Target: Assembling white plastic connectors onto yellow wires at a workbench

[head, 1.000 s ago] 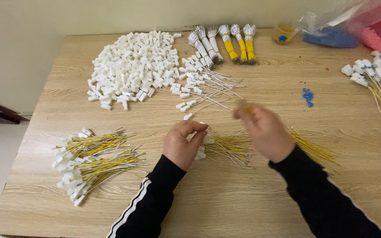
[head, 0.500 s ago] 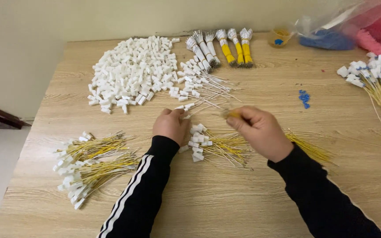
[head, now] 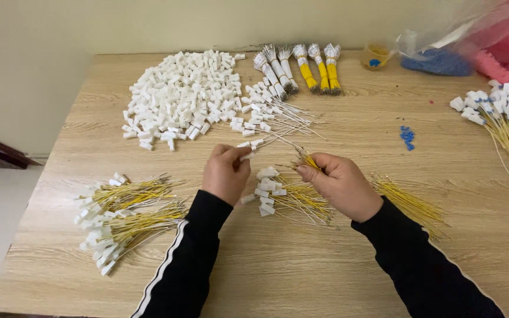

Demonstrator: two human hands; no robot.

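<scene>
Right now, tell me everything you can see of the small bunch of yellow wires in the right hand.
The bunch of yellow wires is thin, plastic-coated strands with bare metal-looking tips, pinched between thumb and fingers of the right hand. It sticks up and left from the fist, above the wooden table. Only a short length shows; the rest is hidden inside the hand.

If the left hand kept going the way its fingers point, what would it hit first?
The left hand points up and slightly right, so it would likely first meet the white connectors with thin wires, just ahead of the big connector pile. Depth is uncertain.
</scene>
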